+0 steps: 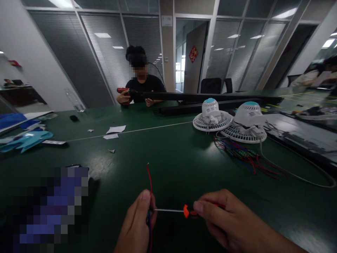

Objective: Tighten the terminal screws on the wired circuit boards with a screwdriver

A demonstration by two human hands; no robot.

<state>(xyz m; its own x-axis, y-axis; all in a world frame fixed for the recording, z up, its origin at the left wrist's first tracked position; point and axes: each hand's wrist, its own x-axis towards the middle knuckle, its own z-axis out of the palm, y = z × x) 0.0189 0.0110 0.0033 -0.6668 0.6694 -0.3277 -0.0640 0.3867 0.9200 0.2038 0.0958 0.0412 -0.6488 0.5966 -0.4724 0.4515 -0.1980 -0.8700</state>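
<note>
My left hand (138,225) is closed in a pinch on a thin red wire (150,177) whose bare end points up and away over the green table (168,158). A darker wire hangs below the same fingers. My right hand (226,219) grips a small screwdriver with an orange and black handle (188,211). Its metal shaft runs left, and the tip meets the spot that my left fingers pinch.
Two white fans (212,115) lie face down at the right, beside a bundle of coloured wires (244,156). Long black rails (200,96) cross the far side, where another person sits holding a red tool. Paper scraps (116,129) and blue items (27,140) lie at the left.
</note>
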